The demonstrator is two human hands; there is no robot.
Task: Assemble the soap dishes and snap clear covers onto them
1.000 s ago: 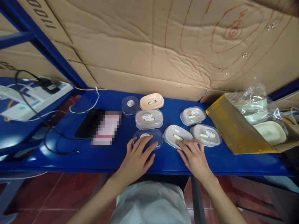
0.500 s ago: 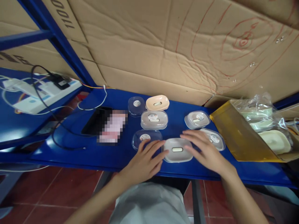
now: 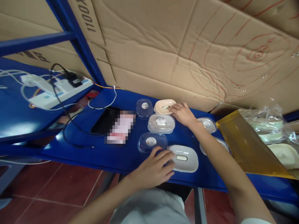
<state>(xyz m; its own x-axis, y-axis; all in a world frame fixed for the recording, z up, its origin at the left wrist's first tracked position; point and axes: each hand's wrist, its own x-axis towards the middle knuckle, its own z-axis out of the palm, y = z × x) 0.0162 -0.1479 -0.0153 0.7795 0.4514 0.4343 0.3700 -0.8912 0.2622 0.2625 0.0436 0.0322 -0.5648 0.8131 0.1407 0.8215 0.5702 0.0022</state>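
My right hand is closed at the right edge of a peach soap dish, its fingertips inside the rim. Fingers spread, my left hand rests at the left end of a grey-white soap dish near the table's front edge. That dish has a pale oval insert in its middle. A clear lid with a round sticker lies just beyond my left fingers. Below the peach dish sits a lidded dish, and another clear lid is at its left.
Another lidded dish and a clear-lidded piece lie partly behind my right forearm. An open carton with bagged dishes stands at the right. At the left are a phone, cables and a power strip.
My right hand has left the grey-white dish and reached up and left to the peach dish. My left hand stays by the grey-white dish. The view has shifted a little.
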